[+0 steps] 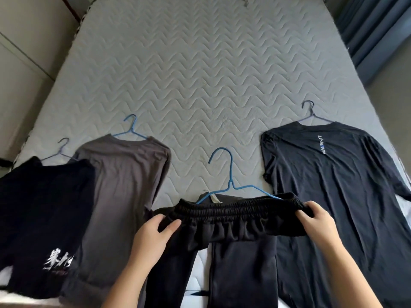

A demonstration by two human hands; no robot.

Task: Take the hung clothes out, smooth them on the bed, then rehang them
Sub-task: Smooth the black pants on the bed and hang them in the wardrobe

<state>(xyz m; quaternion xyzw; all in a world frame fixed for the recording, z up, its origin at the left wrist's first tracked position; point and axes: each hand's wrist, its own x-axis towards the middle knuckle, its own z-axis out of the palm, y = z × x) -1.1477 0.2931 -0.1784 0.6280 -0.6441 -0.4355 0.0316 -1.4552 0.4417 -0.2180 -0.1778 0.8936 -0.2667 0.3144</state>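
Both hands clasp the gathered elastic waistband point(235, 213) of a pair of black trousers point(242, 263) at the near edge of the bed point(200, 74). The left hand point(155, 232) pinches the band's left end with the thumb on top. The right hand point(318, 221) curls its fingers round the right end, and the band is stretched wide between the two. The trouser legs run down toward the person, flat on the mattress. A blue hanger point(231, 174) lies just beyond the waistband, its hook pointing up the bed. Its arms slip behind the raised band, and the lower part is hidden there.

To the left lies a grey shirt point(124, 174) on a second blue hanger point(132, 126), its sleeve folded in. It is partly overlapped at the far left by a black top point(44, 207) with white brush lettering near its hem, which sits on a pale wire hanger point(62, 151). To the right, apart from the trousers' hanger, a navy T-shirt point(322, 185) with small lettering down its chest is spread on a dark hanger point(311, 113). All four garments lie across the near part of the grey quilted mattress. Blue curtains point(367, 30) hang at the upper right.
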